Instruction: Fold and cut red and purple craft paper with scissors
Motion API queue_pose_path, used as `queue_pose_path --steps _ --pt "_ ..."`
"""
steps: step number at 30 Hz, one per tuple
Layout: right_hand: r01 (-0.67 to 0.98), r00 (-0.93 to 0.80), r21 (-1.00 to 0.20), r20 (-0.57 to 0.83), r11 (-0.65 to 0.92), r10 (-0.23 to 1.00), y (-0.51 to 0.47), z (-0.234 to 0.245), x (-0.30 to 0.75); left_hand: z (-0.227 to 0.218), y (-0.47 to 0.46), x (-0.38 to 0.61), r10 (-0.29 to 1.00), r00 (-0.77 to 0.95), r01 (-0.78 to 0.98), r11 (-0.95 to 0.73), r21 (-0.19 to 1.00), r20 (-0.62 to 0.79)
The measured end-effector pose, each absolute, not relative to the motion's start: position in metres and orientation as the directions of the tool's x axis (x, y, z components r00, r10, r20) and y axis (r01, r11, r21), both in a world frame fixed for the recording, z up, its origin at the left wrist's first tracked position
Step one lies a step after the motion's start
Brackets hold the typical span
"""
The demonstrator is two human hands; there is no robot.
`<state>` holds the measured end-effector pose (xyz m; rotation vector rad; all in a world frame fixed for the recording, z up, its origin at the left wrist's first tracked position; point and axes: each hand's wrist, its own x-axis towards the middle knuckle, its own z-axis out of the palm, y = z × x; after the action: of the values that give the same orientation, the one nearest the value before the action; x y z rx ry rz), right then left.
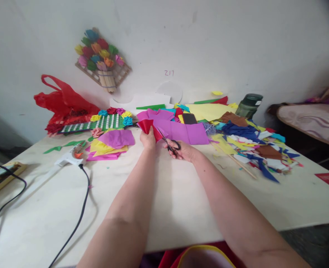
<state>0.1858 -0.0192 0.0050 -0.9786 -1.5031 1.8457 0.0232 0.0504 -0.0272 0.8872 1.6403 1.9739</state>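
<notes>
Head view: L hand (147, 139) & R hand (182, 151), both bare, close together above smooth off-white tabletop (175, 208).
L hand: fingers pinched on bright red, pleated, crepe-like paper (146, 125); grip narrow.
Red paper: thin, matte, fanned out above L fingers, w/ a fold down its R side twd the scissors.
R hand: fingers curled round handles of black-handled scissors (168, 143); slim blades point up-L, at red paper's R edge. Can't tell if blades are btwn layers.
Purple sheet: flat, creased purple paper sheet (191, 133), just beyond R hand.
Petal stack: loose pile of rounded purple, yellow & magenta paper pcs (115, 138), just L of L hand.
Woven panel: flat green-and-white woven strip panel (97, 124), farther L of L hand, w/ curled multicolour paper roses (127, 121) along its edge.
Glue gun: white plastic glue gun w/ black cord (69, 159), well L of L hand.
Scraps: crumpled heap of blue, brown, white & yellow paper scraps (261, 143), R of R hand.
Stick: thin, straight pale wooden stick (243, 166), btwn R hand & scraps' near edge.
Bottle: dark green translucent bottle (248, 107), upright, beyond R hand to the R.
</notes>
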Motion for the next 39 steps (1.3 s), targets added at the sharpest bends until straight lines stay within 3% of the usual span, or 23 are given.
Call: queue_pose_path --steps 29,39 --pt "0.017 -0.58 -0.985 -0.15 -0.172 0.801 -0.0157 -0.0005 0.1869 -0.0273 0.0503 0.0218 0.696 -0.692 0.066 -0.2 0.978 0.189" --pt "0.01 -0.595 -0.982 -0.158 -0.189 0.788 -0.018 0.0037 0.1872 -0.0188 0.0422 0.0276 0.744 -0.647 -0.018 -0.235 0.972 0.168"
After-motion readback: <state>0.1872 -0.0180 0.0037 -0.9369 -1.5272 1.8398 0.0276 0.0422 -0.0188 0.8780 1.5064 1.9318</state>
